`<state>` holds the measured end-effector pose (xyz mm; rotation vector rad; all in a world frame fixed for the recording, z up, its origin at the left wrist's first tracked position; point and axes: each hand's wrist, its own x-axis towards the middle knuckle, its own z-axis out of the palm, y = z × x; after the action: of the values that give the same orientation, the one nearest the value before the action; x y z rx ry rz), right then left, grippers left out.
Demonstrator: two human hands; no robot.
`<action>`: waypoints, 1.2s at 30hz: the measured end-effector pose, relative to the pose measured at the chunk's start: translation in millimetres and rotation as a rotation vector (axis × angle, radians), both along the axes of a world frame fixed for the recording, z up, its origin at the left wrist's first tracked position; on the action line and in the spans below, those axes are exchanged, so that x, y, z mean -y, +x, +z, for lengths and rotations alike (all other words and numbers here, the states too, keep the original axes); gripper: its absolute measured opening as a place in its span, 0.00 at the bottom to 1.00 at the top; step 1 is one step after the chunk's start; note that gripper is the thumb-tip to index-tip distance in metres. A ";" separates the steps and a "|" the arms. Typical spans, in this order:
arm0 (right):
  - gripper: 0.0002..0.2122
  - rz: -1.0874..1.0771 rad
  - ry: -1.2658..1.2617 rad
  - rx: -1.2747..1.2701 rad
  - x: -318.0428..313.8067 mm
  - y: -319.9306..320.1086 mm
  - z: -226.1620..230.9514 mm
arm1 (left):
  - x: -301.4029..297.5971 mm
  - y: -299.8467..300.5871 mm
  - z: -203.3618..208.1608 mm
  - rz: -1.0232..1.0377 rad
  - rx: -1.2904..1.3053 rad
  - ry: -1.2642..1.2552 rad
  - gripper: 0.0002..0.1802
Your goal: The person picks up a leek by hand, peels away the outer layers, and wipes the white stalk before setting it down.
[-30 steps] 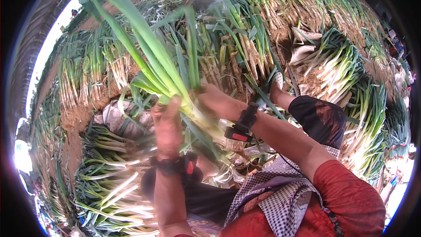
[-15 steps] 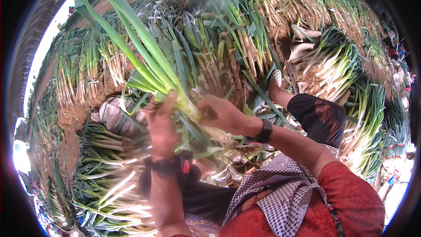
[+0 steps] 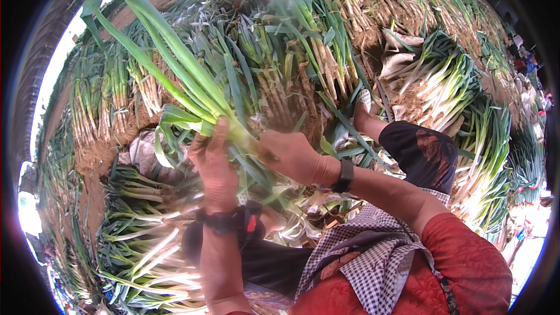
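A long green onion (image 3: 217,102) slants across the middle, its green leaves reaching to the upper left and its pale lower stalk between my two hands. My left hand (image 3: 214,160) grips it where the leaves join the stalk, thumb on top. A loose outer leaf (image 3: 170,119) bends away beside that hand, its tip curling down. My right hand (image 3: 296,155) is closed at the lower stalk, fingers bent in; they partly hide what they pinch. The root end is blurred and mostly covered by this hand.
At lower left lies a pile of white-stalked green onions (image 3: 149,256); another pile (image 3: 434,102) lies at right. Unpeeled bundles with brown roots (image 3: 280,96) stand ahead. Leaf scraps (image 3: 297,230) litter the ground between my legs. My foot (image 3: 364,102) rests beside the bundles.
The onion has shifted slightly left, both hands holding on. The loose outer leaf beside my left hand now hangs further out and lower. My right hand has turned slightly.
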<state>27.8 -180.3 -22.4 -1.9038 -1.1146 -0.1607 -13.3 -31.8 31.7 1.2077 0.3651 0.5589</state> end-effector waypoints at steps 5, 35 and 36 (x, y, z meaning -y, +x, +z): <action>0.06 0.095 -0.496 0.387 -9.5 -39.4 -19.7 | -14.3 -3.3 -7.7 0.105 -0.012 0.047 0.10; 0.09 -0.018 0.052 -0.529 14.3 -8.6 -2.6 | -6.6 3.1 -14.6 -0.064 0.138 -0.225 0.24; 0.09 -0.018 0.049 -0.531 16.3 -9.1 -4.7 | -10.1 2.6 -14.9 -0.063 0.137 -0.228 0.24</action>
<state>18.8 -196.5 -27.1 -1.7670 -0.7245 0.2914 -10.7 -21.7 16.7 0.9535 0.2658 0.5271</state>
